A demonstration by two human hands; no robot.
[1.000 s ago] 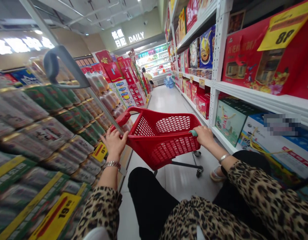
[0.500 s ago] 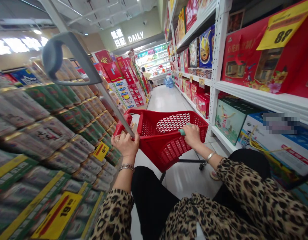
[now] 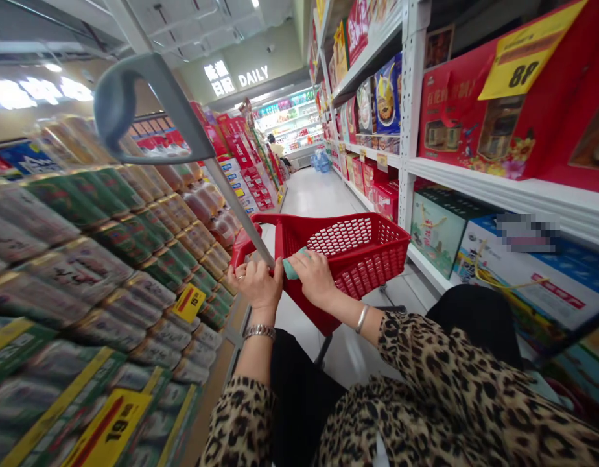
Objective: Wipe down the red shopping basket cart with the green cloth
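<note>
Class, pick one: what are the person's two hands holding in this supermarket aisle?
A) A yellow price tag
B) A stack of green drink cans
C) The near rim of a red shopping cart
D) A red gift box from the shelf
C. The right hand and left hand both close on the near rim of the red plastic shopping cart, the left hand against its teal grip.

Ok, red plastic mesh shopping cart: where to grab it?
Probably the teal grip on the near rim of the red plastic cart, from above and behind, as the right hand does: that rim runs crosswise, closest to the body.
</note>
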